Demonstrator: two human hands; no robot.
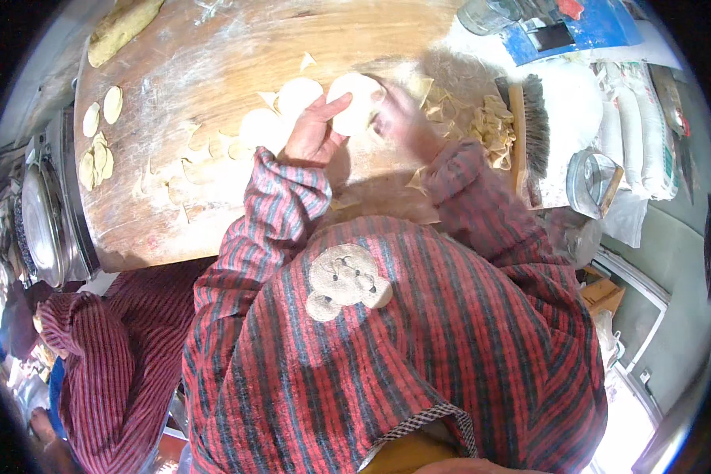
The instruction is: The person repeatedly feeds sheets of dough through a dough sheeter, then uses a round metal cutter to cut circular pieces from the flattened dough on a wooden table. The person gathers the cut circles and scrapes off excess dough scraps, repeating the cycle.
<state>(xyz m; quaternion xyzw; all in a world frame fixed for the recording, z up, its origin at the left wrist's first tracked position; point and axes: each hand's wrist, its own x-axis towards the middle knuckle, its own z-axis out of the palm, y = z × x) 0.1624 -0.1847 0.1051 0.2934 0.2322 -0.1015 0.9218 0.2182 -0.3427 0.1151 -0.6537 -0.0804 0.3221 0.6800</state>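
Note:
My left hand [320,127] grips a pale, flat dough round [355,101], its thumb over the near face. At the right edge of that round is my right hand [406,121], blurred by motion; whether its fingers pinch the dough cannot be made out. Just left of my left hand, two more dough rounds [301,93] lie on the floured wooden board [213,77]. Thin curved dough scraps [198,139] are scattered to their left. Beyond my right hand, a heap of dough trimmings [495,130] lies beside a bench brush.
The bench brush [533,133] stands along the board's right side, near white flour [575,101], sacks [640,130] and a metal tool with a wooden handle [595,181]. Small dough pieces [98,160] and a long dough piece [118,32] lie left. Another person's striped sleeve [101,355] shows lower left.

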